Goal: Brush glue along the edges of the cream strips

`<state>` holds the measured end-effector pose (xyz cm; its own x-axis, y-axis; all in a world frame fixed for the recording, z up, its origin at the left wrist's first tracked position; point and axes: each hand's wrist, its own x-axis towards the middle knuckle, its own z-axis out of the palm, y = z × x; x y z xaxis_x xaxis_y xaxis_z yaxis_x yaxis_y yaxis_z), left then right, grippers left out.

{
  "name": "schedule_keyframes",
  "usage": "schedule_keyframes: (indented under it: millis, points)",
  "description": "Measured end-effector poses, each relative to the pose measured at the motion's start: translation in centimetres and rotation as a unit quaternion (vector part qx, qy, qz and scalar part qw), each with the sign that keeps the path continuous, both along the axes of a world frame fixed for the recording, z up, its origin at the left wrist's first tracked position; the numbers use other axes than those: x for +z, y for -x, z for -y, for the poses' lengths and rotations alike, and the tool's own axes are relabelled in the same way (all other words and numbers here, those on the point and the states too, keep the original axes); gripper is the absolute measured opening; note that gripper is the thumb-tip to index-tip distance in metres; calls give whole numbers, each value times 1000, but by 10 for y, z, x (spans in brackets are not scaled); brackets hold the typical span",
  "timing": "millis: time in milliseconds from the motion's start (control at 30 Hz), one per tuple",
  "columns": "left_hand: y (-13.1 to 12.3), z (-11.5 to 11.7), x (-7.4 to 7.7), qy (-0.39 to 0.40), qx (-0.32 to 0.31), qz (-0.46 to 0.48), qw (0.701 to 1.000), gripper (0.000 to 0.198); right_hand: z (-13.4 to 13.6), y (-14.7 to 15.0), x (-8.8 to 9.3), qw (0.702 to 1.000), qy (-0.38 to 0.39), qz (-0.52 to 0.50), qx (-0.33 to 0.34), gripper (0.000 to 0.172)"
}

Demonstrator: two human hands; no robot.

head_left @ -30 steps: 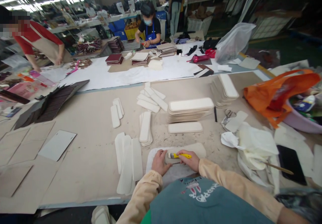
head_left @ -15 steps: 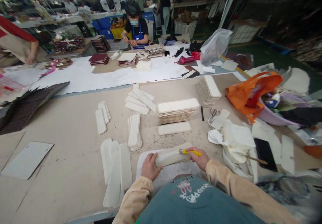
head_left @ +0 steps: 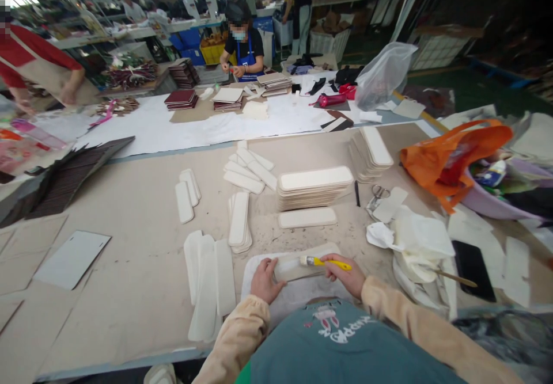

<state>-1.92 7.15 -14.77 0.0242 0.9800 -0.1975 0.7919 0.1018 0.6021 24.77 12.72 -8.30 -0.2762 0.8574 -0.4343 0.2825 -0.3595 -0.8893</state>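
My right hand (head_left: 348,275) grips a small brush with a yellow handle (head_left: 329,263), its bristles resting on a cream oblong piece (head_left: 298,267). My left hand (head_left: 265,280) presses down on the left end of that piece, fingers curled over its edge. The piece lies on a white pad (head_left: 290,295) at the table's near edge, right in front of me.
A tall stack of cream pieces (head_left: 314,187) stands beyond, one single piece (head_left: 307,218) before it; more lie at left (head_left: 208,283). Scissors (head_left: 375,196), white rags (head_left: 421,240), a black phone (head_left: 474,262) and an orange bag (head_left: 453,154) sit right. People work at far tables.
The brush swept from the left part of the piece to its right end, then back a little toward the middle. My left hand has stayed on the piece's left end.
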Motion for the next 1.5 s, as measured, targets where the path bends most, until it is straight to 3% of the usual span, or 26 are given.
schedule_keyframes:
  millis: [200, 367, 533, 800, 967, 1100, 1367, 1500]
  points:
    - [-1, 0, -1, 10, 13, 11, 1000, 74, 0, 68, -17, 993, 55, -69, 79, 26]
    - [0, 1, -4, 3, 11, 15, 1000, 73, -6, 78, -30, 993, 80, -69, 50, 25]
    - [-1, 1, -1, 6, 14, 1, 1000, 70, -12, 52, -31, 996, 79, -41, -13, 25]
    - [1, -1, -1, 6, 3, -16, 1000, 67, -28, -20, -28, 986, 72, -23, -150, 28]
    - [1, -1, -4, 4, 2, -21, 1000, 67, -31, -55, -20, 980, 49, 20, -191, 27]
    - [2, -1, -5, -5, -7, -27, 1000, 68, -20, -50, -11, 987, 9, 57, -149, 27]
    - [2, 0, -4, 0, -19, -46, 999, 72, 8, 43, -16, 994, 57, -59, 67, 27]
    - [2, 1, -5, 1, -23, -54, 998, 73, 9, 63, -26, 992, 39, -41, 111, 24]
